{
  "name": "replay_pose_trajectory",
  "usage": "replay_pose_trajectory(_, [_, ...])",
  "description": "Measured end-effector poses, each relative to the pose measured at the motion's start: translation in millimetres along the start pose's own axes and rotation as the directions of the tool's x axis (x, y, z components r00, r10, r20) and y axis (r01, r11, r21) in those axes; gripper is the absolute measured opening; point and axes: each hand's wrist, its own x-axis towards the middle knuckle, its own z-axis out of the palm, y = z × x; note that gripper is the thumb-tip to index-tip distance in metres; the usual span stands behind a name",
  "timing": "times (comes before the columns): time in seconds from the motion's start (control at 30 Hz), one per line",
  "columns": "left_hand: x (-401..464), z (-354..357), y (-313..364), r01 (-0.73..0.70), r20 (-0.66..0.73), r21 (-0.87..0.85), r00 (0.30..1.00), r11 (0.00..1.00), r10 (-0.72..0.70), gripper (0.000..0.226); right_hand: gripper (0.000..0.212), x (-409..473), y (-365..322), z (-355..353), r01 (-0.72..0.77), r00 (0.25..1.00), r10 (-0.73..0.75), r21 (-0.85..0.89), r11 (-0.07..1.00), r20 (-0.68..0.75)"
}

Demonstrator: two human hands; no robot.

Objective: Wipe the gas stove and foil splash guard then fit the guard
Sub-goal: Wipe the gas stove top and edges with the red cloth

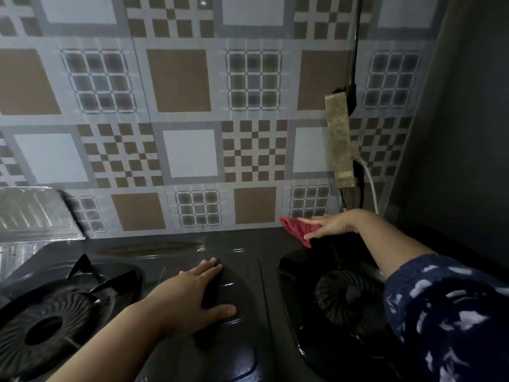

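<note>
Head view. Glossy black two-burner gas stove (248,252), ridged round burners left and right, a dull smear along its back edge. Left hand (192,290): open, fingers spread flat on the raised centre panel, holding nothing. Right hand (330,223): flat, pressing a crumpled red cloth (297,230) onto the stove's back right corner by the wall. Ribbed silver foil splash guard (33,213): upright at far left, behind the left burner. Patterned brown-and-grey tiled wall (179,106) behind; grimy beige power strip (340,139) with white cable hangs right
</note>
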Motion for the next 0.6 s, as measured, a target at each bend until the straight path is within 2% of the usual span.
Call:
replay_pose_trajectory(0.07, [1, 0, 0, -0.003, -0.01, 0.001, 1.0, 1.0, 0.003, 0.115, 0.067, 0, 15, 0, -0.008, 0.999, 0.009, 0.021, 1.0, -0.041])
replay_pose_trajectory(0.17, [3, 1, -3, -0.007, -0.005, -0.006, 1.0, 1.0, 0.006, 0.125, 0.058, -1, 36, 5, -0.013, 0.993, 0.017, 0.039, 0.999, -0.113])
replay_pose_trajectory(0.33, [4, 3, -5, -0.024, -0.029, -0.021, 0.999, 0.999, 0.024, 0.135, 0.061, -6, 54, 17, -0.02, 0.981, 0.04, 0.106, 0.994, -0.192])
replay_pose_trajectory(0.43, [5, 2, -5, -0.014, -0.028, -0.03, 1.0, 0.999, 0.013, 0.14, 0.058, -13, 62, 22, -0.074, 0.971, 0.1, 0.124, 0.989, -0.216])
replay_pose_trajectory(0.53, [4, 1, -4, -0.013, -0.026, -0.024, 1.0, 1.0, 0.012, 0.143, 0.058, -19, 75, 28, -0.118, 0.954, 0.173, 0.227, 0.967, -0.244])
replay_pose_trajectory(0.6, [2, 0, -2, -0.014, -0.014, -0.024, 1.0, 1.0, 0.014, 0.146, 0.057, -25, 83, 34, -0.086, 0.941, 0.183, 0.323, 0.942, -0.285])
